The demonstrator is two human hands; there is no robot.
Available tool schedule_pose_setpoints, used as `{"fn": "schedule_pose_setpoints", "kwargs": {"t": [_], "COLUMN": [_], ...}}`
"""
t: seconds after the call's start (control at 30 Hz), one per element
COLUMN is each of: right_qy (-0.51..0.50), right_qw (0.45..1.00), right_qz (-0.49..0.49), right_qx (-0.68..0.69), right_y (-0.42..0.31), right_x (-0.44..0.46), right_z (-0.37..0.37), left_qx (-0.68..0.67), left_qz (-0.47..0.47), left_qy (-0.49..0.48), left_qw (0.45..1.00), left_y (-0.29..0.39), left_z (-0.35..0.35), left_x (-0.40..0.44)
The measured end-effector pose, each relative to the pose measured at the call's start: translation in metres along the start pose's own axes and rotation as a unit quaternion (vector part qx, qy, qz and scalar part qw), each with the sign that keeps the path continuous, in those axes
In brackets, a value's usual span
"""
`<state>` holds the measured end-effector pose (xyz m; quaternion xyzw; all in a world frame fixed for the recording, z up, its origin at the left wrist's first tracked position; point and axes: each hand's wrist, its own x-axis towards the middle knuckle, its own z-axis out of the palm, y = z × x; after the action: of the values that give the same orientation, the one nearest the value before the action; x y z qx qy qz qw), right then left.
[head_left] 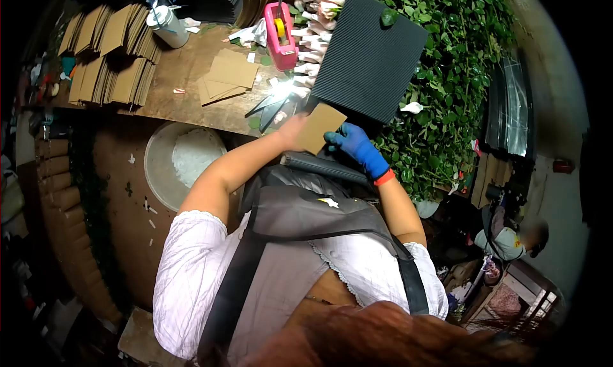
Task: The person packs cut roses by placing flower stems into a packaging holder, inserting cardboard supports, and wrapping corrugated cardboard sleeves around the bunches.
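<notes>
A small brown cardboard piece (321,128) is held up in front of my body, tilted, between my two hands. My bare left hand (294,131) grips it at its left side; the fingers are blurred and partly hidden behind it. On my right hand (357,148) is a blue glove with a red cuff, its thumb and fingers closed at the card's right edge. Just beyond my hands lies a large black corrugated sheet (370,57), with a green leaf (388,18) on top. A dark rolled edge (325,167) runs below the card, near my apron.
Flowers in white netting (313,38) line the sheet's left side, and leafy stems (440,67) its right. A pink tape dispenser (281,38), loose cardboard pieces (228,73), cardboard stacks (112,57) and a white container (168,27) stand left. A bucket (153,166) sits below; another person (507,240) is right.
</notes>
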<state>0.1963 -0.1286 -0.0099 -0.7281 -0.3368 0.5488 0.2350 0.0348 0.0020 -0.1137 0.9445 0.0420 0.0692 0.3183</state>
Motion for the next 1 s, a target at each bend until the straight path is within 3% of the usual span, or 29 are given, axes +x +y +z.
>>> {"fn": "schedule_pose_setpoints", "kwargs": {"t": [0.1,0.23,0.27,0.37,0.5,0.57,0.63,0.7,0.77,0.83,0.9,0.93,1.0], "right_qy": [-0.104,-0.137,-0.138,-0.091,-0.043,-0.009,-0.023,0.109,0.097,0.082,0.344,0.374,0.510], "right_qw": [0.991,0.989,0.989,0.994,0.992,0.988,0.977,0.924,0.924,0.976,0.879,0.878,0.760], "right_qz": [-0.031,0.047,0.060,0.035,-0.033,-0.038,-0.030,-0.077,-0.088,-0.191,-0.308,-0.288,-0.400], "right_qx": [0.077,0.001,0.001,-0.049,-0.111,-0.147,-0.212,-0.359,-0.358,-0.071,-0.118,-0.080,-0.055], "right_y": [0.015,0.030,0.031,0.027,0.048,0.044,0.030,0.016,-0.001,-0.047,-0.052,-0.067,-0.083], "right_x": [0.019,0.046,0.049,0.044,0.055,0.051,0.043,0.022,0.000,-0.052,-0.054,-0.059,-0.037], "right_z": [-0.012,-0.019,-0.019,-0.012,-0.004,-0.002,-0.005,0.001,-0.001,-0.045,-0.100,-0.144,-0.229], "left_qx": [0.066,0.135,0.121,0.165,0.059,0.051,0.032,0.019,0.023,0.014,0.007,0.007,0.008], "left_qz": [0.105,0.088,0.123,0.086,0.074,0.170,0.128,0.129,0.114,0.089,0.096,0.091,0.089], "left_qy": [0.035,-0.042,0.041,0.084,0.064,0.076,0.030,0.062,0.060,0.057,0.062,0.061,0.062], "left_qw": [0.992,0.986,0.984,0.979,0.993,0.981,0.991,0.990,0.991,0.994,0.993,0.994,0.994], "left_y": [-0.014,-0.009,-0.011,-0.016,0.013,0.021,0.028,0.030,0.029,0.030,0.037,0.039,0.041], "left_z": [0.010,-0.017,-0.032,-0.063,-0.079,-0.070,-0.052,-0.052,-0.047,-0.046,-0.052,-0.053,-0.055], "left_x": [-0.001,-0.008,-0.019,-0.047,-0.033,-0.015,-0.013,-0.010,-0.012,-0.013,-0.011,-0.011,-0.010]}}
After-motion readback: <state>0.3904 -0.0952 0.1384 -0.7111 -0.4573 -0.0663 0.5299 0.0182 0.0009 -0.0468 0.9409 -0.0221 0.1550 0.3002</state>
